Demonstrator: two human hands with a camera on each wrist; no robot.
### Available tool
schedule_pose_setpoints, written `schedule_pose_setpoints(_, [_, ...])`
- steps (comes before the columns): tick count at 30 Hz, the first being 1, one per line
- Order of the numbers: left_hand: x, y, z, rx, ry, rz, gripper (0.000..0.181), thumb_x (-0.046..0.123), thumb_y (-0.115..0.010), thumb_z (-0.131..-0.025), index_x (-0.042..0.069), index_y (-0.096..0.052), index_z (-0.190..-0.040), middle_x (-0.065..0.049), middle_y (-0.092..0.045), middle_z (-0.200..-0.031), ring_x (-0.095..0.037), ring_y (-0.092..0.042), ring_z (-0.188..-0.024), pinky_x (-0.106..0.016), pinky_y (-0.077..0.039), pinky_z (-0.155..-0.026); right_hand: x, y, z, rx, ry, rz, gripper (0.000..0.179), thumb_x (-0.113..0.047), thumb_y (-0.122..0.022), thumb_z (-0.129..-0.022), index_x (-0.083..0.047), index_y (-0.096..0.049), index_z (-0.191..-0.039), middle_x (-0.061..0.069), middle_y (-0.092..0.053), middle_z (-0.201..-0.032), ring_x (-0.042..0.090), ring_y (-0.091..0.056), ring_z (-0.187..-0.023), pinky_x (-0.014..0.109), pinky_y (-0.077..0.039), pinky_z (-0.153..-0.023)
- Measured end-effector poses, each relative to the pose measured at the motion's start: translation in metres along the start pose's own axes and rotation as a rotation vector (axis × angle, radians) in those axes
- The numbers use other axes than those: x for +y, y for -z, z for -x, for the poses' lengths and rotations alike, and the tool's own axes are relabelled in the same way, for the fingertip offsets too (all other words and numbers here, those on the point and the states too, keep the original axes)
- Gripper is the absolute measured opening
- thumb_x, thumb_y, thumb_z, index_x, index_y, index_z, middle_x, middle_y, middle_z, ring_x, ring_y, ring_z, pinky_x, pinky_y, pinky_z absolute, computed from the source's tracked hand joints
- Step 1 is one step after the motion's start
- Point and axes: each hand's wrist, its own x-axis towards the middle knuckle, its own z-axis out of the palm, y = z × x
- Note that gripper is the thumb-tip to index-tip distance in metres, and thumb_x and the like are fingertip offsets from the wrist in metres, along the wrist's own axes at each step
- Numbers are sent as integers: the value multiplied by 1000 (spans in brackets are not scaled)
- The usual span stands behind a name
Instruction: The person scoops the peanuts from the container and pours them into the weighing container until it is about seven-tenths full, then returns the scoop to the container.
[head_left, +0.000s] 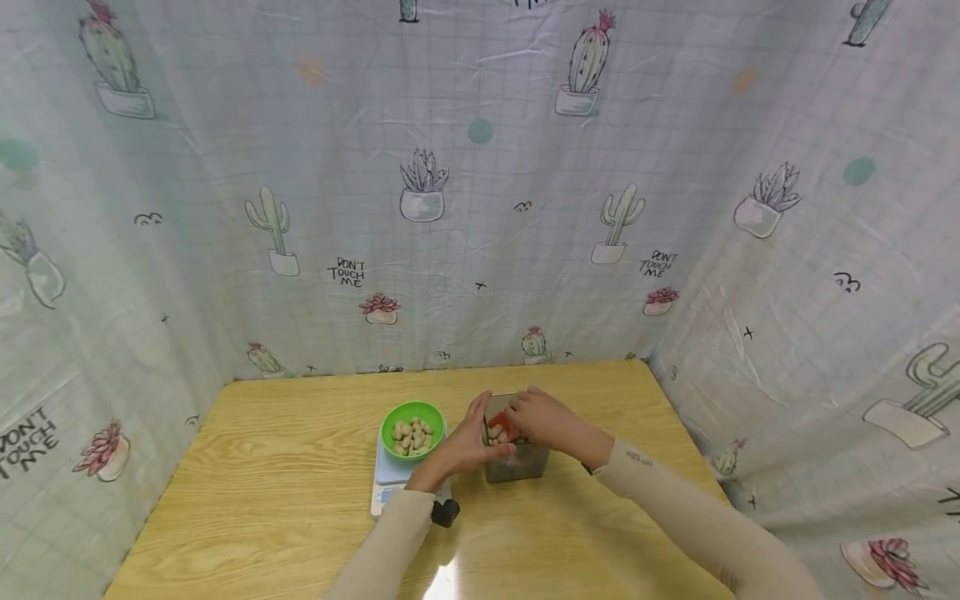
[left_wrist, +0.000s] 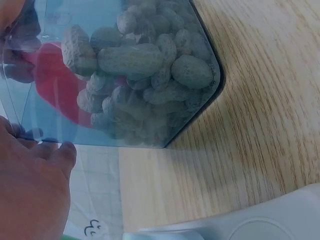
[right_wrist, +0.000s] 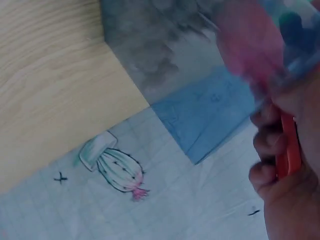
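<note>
A clear, square-sided plastic container (head_left: 516,468) stands on the table, peanuts (left_wrist: 132,60) filling its lower part. My left hand (head_left: 467,442) grips its left side, thumb along the near wall and fingers at the far rim. Inside the container is a red scoop (left_wrist: 56,82), its blade against the peanuts. The fingers of my right hand (head_left: 547,418) curl round the scoop's orange-red handle (right_wrist: 288,150) at the rim. Left of the container, a green bowl (head_left: 408,410) of peanuts sits on a white kitchen scale (head_left: 390,471).
The wooden table (head_left: 285,467) reaches back to a curtain (head_left: 480,250) printed with cacti, which also hangs on both sides. My left forearm passes over the scale's near right corner. A black wrist device (head_left: 446,512) juts out beside it.
</note>
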Motion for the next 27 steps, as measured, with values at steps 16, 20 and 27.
schedule_pose_setpoints(16, [-5, -2, -3, 4, -7, 5, 111, 63, -69, -81, 30, 2, -159, -4, 0, -167, -36, -25, -149, -57, -37, -110, 28, -16, 34, 1, -189, -624, 18, -19, -56, -100, -12, -68, -112, 1, -69, -101, 19, -65, -91, 44, -51, -84])
schedule_pose_setpoints(20, [-6, 0, -2, 6, -10, -5, 111, 65, -69, -80, 30, 1, -159, -5, 0, -167, -37, -27, -148, -59, -39, -108, 30, -18, 39, 29, -219, -648, 23, -19, -54, -101, -9, -67, -118, 3, -69, -103, 21, -66, -94, 44, -52, -86])
schedule_pose_setpoints(27, [-4, 1, -1, -1, 7, -14, 110, 63, -70, -81, 33, 2, -159, -3, 0, -167, -36, -25, -149, -59, -37, -110, 27, -22, 47, 81, -290, -751, 26, -21, -52, -102, -11, -65, -122, 4, -69, -108, 22, -65, -100, 44, -52, -88])
